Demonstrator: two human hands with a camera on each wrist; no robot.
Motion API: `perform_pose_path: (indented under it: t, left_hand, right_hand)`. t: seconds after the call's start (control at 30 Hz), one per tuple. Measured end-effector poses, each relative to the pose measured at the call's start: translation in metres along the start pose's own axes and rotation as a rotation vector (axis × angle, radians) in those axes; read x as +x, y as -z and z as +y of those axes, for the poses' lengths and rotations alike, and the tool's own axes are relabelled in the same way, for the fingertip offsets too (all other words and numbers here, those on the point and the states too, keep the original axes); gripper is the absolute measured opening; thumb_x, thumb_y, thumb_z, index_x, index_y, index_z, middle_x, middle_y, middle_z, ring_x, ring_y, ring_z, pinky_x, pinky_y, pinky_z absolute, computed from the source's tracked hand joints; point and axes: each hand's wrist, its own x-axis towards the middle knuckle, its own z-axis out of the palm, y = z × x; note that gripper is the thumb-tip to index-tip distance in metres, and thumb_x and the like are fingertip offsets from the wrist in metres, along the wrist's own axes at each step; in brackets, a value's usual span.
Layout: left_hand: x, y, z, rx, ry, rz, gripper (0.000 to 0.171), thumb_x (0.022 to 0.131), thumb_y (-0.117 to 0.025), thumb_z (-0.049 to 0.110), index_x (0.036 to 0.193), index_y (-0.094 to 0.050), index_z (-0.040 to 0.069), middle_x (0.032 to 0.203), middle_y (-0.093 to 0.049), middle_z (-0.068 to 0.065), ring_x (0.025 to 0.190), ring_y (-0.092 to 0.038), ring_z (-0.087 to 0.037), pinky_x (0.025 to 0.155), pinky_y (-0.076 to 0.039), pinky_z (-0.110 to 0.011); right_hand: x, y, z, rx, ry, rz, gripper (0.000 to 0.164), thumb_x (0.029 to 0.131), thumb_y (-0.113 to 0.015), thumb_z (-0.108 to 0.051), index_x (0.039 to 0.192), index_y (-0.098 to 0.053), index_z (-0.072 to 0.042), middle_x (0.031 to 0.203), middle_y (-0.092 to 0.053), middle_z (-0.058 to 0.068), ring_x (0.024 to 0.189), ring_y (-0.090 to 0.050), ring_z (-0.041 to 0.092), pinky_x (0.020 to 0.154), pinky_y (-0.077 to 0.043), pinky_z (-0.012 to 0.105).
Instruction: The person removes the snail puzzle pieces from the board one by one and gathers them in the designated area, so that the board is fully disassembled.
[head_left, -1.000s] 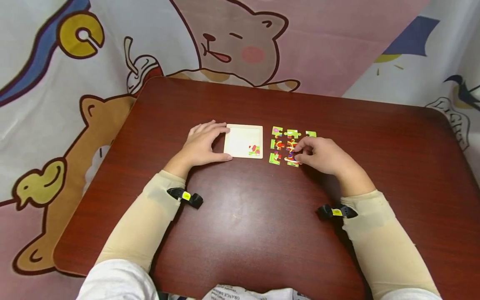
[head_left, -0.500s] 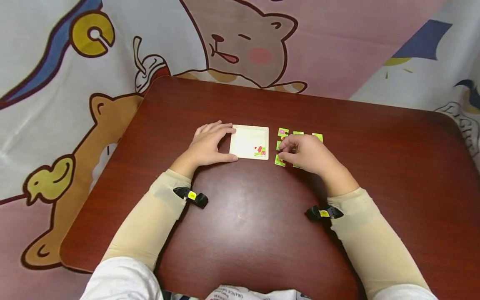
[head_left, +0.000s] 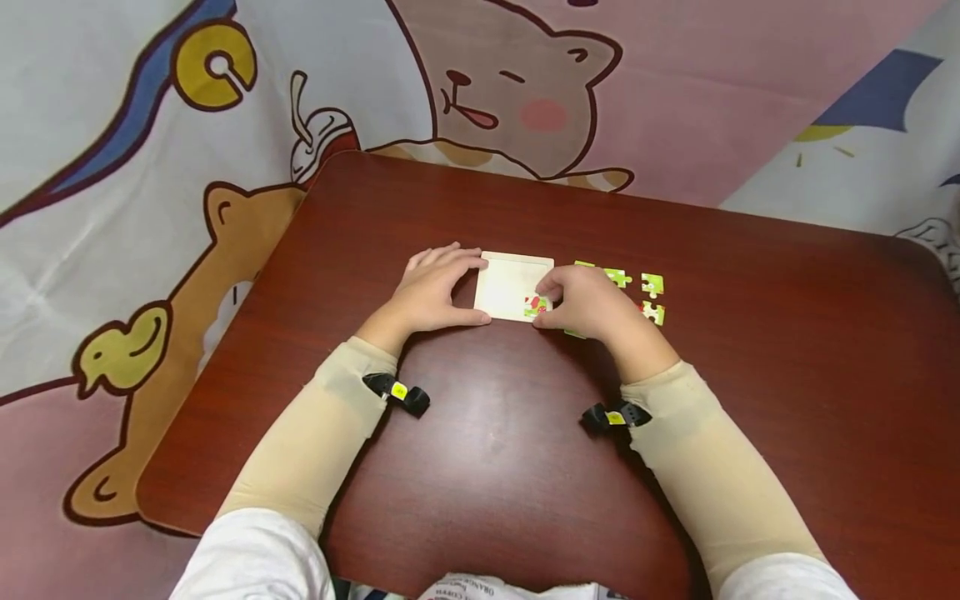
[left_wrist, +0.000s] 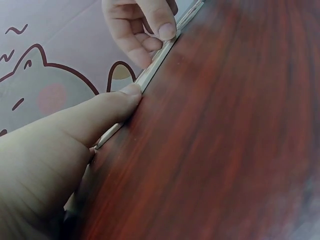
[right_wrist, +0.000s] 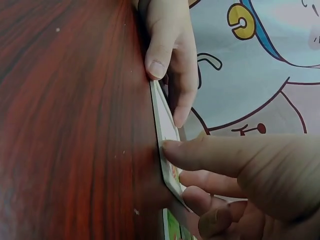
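Note:
A small, pale square puzzle tray (head_left: 506, 287) lies flat on the table, with one picture puzzle piece (head_left: 535, 306) in its lower right corner. My left hand (head_left: 435, 287) holds the tray's left side: in the head view the thumb is at the near corner and the index finger at the far one. Over the tray's right side is my right hand (head_left: 592, 304). Its thumb touches the near edge in the right wrist view and its fingers are curled close to the placed piece. Whether it pinches a piece is hidden.
Loose puzzle pieces (head_left: 652, 285) lie right of the tray, partly covered by my right hand. The dark red wooden table (head_left: 750, 375) has a cartoon-printed curtain (head_left: 360, 67) behind it. Black wrist straps (head_left: 615, 417) sit on both forearms.
My right hand has moved left from the loose pieces to the tray's right side. The left hand keeps its hold on the tray. The head view has shifted slightly left.

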Motion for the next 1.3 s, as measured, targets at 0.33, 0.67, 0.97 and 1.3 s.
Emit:
perform_pose_path:
  t: [0.33,0.67,0.97,1.3]
  left_hand:
    - [0.0018,0.0009,0.0028,0.002,-0.003,0.001,0.091,0.083,-0.079,0.069,0.157,-0.053,0.024,0.168,-0.042,0.002,0.16,-0.025,-0.025,0.124,-0.014,-0.053]
    - [0.0017,-0.0007,0.0035,0.011,-0.001,-0.005,0.091,0.083,-0.08,0.069,0.157,-0.052,0.025,0.168,-0.042,0.002,0.16,-0.025,-0.024,0.124,-0.014,-0.053]
    - [0.002,-0.0007,0.0034,0.001,-0.006,-0.003,0.091,0.083,-0.079,0.069,0.157,-0.053,0.024,0.168,-0.041,0.002,0.16,-0.024,-0.024,0.124,-0.015,-0.053]
    - [0.0006,-0.0003,0.001,0.006,-0.003,-0.005,0.089,0.083,-0.079,0.069,0.156,-0.054,0.026,0.169,-0.041,0.003,0.16,-0.024,-0.025,0.123,-0.015,-0.054]
  right_hand:
    - [0.0044,0.0044,-0.0022,0.043,-0.037,-0.05,0.042,0.081,-0.091,-0.013,0.115,-0.07,0.0,0.101,-0.069,0.013,0.094,-0.064,0.03,0.087,-0.052,0.046]
    - [0.0016,0.0022,-0.0032,0.031,-0.06,-0.009,0.042,0.079,-0.094,-0.014,0.112,-0.069,-0.002,0.1,-0.071,0.013,0.095,-0.065,0.03,0.089,-0.051,0.047]
    - [-0.0032,0.0013,-0.0075,0.007,-0.046,0.034,0.039,0.081,-0.091,-0.011,0.11,-0.066,-0.002,0.104,-0.072,0.015,0.098,-0.066,0.031,0.092,-0.052,0.048]
    - [-0.0036,-0.0029,-0.0031,0.031,0.029,0.068,0.024,0.087,-0.082,-0.005,0.103,-0.065,-0.003,0.092,-0.072,0.01,0.089,-0.067,0.028,0.087,-0.052,0.044]
